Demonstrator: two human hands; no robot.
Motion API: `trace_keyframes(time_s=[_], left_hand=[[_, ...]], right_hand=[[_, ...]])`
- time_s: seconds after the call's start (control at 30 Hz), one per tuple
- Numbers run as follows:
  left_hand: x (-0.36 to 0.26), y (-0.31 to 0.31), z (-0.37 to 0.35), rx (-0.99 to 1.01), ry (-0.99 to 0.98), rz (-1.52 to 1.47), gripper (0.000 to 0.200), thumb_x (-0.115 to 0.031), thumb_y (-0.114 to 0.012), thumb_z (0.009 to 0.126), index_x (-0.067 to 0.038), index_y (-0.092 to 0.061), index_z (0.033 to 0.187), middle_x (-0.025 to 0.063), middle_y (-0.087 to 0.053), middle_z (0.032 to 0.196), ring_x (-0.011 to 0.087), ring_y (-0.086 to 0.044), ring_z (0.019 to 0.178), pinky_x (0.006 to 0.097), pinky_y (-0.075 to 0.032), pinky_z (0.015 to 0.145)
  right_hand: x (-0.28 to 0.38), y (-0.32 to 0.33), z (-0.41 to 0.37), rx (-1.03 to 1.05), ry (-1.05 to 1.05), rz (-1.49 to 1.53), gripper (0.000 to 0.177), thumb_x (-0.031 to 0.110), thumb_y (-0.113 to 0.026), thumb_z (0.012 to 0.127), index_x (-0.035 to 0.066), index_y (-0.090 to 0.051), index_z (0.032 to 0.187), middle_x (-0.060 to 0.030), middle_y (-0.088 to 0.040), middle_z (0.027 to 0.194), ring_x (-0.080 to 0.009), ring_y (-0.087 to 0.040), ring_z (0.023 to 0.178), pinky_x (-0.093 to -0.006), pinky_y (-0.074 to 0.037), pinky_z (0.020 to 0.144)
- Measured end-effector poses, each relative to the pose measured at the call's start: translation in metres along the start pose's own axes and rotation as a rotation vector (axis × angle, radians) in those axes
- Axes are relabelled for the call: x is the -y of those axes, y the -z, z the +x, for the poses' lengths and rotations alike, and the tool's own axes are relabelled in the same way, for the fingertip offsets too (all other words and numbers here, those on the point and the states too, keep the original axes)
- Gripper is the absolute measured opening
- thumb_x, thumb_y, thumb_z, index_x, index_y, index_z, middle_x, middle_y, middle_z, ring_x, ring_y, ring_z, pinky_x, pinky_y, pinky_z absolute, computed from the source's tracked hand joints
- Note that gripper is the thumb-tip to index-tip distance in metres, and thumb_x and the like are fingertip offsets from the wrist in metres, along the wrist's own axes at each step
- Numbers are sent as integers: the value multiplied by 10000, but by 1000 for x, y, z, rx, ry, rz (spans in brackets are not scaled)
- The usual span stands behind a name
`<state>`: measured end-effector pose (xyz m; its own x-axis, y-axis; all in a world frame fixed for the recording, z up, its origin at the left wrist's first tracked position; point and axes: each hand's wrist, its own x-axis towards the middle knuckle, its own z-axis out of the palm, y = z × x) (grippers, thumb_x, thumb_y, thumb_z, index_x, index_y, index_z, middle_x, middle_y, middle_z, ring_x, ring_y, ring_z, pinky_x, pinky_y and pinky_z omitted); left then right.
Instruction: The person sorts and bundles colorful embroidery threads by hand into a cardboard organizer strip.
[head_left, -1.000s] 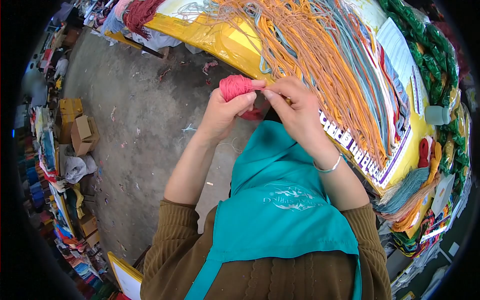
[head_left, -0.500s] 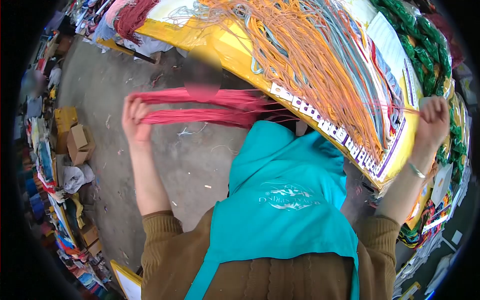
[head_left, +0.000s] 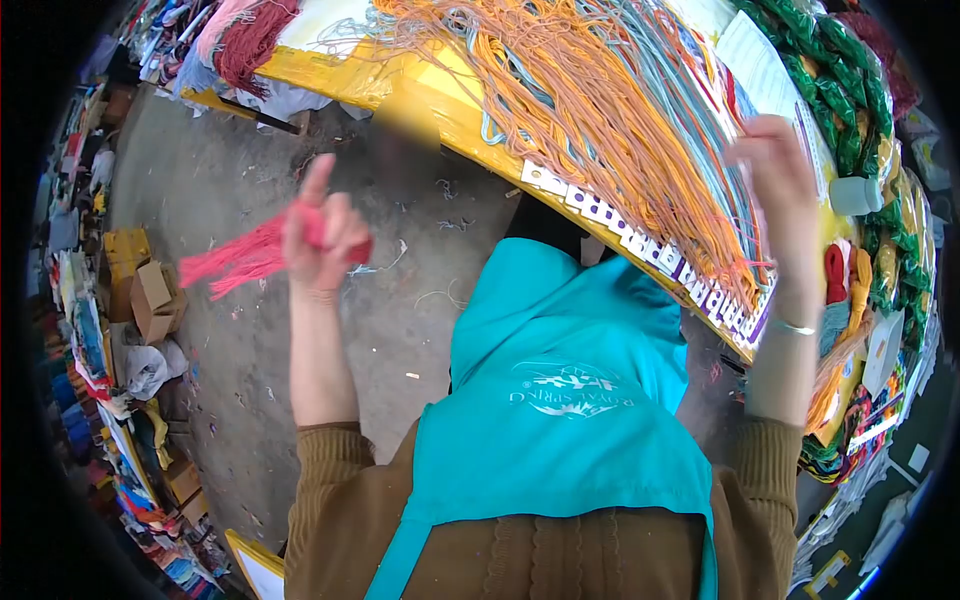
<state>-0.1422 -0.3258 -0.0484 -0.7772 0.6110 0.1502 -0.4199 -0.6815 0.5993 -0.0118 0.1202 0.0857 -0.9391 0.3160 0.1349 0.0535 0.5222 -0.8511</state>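
Pink thread bundle (head_left: 240,255) | fringed, gripped by left hand (head_left: 326,243) | orange strands (head_left: 610,150), long

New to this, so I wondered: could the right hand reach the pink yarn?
Probably, reaching across: the left hand holds the pink yarn, but its strands stick out, and nothing visible blocks the right hand.

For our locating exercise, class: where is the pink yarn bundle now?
In the head view's left half, the pink yarn bundle is in the person's left hand, above the grey floor.

pink yarn (head_left: 235,255): matt, fibrous | apron (head_left: 560,470): smooth cloth | table edge (head_left: 330,77): glossy plastic | bangle (head_left: 795,329): shiny metal
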Motion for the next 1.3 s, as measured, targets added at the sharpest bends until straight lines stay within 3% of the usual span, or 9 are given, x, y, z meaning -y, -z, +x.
trace_keyframes(time_s=[0.1,0.17,0.23,0.27,0.4,0.53,0.7,0.87,1.3], left_hand=[[41,-41,23,-61,150,332,526,-276,-584,946,-38,-460,1398,45,-566,934,128,-572,741,225,-489,626],[60,-70,36,-101,241,556,445,-208,-584,934,4,-522,1320,72,-601,1020,142,-613,809,238,-506,656],[79,-86,43,-141,312,467,398,-171,-622,918,9,-568,1268,52,-611,1023,104,-618,830,212,-515,679],[88,-91,47,-159,307,525,253,-157,-635,917,-8,-625,1121,31,-623,885,73,-593,714,199,-485,611],[114,-90,55,-303,213,435,144,-188,-625,944,-66,-592,875,-10,-561,646,48,-503,554,200,-402,501],[122,-80,59,-403,193,549,149,-173,-591,963,-27,-610,983,30,-629,791,60,-514,577,201,-395,508],[114,-78,67,-503,218,755,234,-166,-548,977,18,-633,1093,43,-687,898,48,-489,497,192,-365,429],[108,-81,78,-386,372,918,192,-116,-539,958,-4,-652,1064,20,-672,825,43,-450,435,209,-352,383],[117,-75,92,-269,453,772,141,-73,-573,926,0,-631,1031,45,-647,714,48,-425,418,221,-325,379]], right_hand=[[2,-87,-7,521,-114,427,300,21,-510,936,45,-452,1230,-66,-669,874,-116,-622,876,-277,-460,852],[9,-118,-13,621,-150,424,325,35,-526,936,49,-455,1253,-45,-666,828,-95,-601,821,-248,-463,752],[4,-136,-15,662,-135,414,363,32,-531,933,58,-441,1284,-38,-656,804,-90,-583,763,-251,-461,708],[-2,-143,-16,646,-119,468,365,35,-540,930,57,-451,1283,-39,-655,802,-88,-579,754,-252,-462,698],[-16,-159,-20,501,-105,519,296,64,-590,914,41,-545,1206,-38,-654,793,-84,-577,734,-255,-469,666],[-40,-172,-13,187,-39,287,136,103,-648,887,13,-667,988,-48,-660,765,-98,-588,693,-266,-479,631],[-52,-176,4,126,-30,117,128,128,-666,854,5,-680,882,-115,-656,706,-172,-612,626,-320,-491,602],[-51,-175,5,123,11,22,136,141,-660,822,6,-667,834,-152,-646,696,-255,-637,626,-368,-498,600],[-53,-178,1,98,0,78,122,134,-661,815,12,-661,817,-134,-657,697,-236,-645,617,-343,-506,593]])
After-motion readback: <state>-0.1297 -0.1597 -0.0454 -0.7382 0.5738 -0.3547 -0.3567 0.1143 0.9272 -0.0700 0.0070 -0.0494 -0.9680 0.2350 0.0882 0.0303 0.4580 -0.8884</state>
